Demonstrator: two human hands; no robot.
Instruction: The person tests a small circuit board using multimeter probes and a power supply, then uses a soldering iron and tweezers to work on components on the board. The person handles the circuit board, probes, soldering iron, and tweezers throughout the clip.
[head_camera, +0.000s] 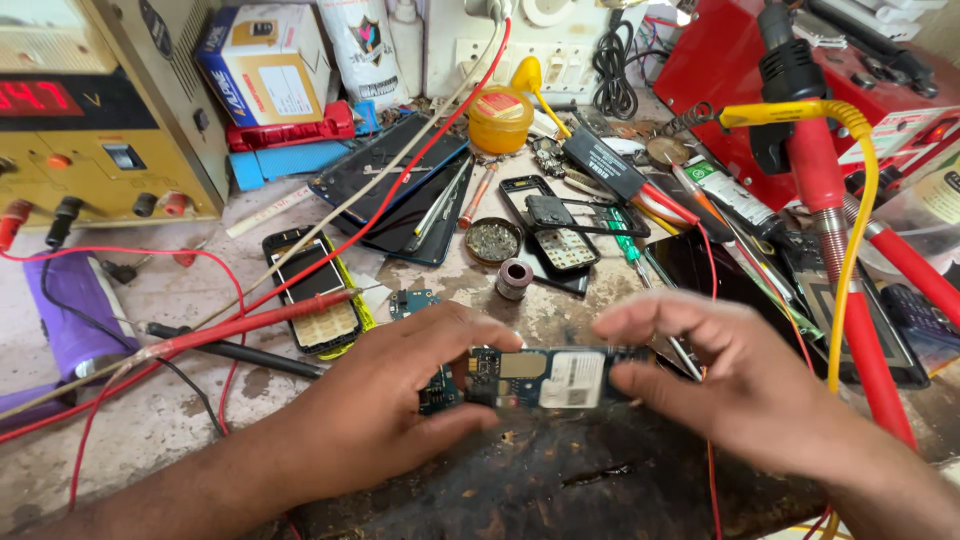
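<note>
A dark phone circuit board (545, 377) with a white label and a gold patch is held level above the dark mat (560, 480). My left hand (390, 395) grips its left end with thumb on top and fingers under. My right hand (720, 375) pinches its right end with the fingertips. A small blue board piece (437, 390) lies just under my left fingers.
A red probe (250, 320) and its wires cross the bench at the left. An opened yellow-edged phone (318, 295), a phone frame (560, 235), a solder reel (513, 279), a tin of paste (493, 240), a power supply (100, 110) and a red soldering tool (840, 230) crowd the bench.
</note>
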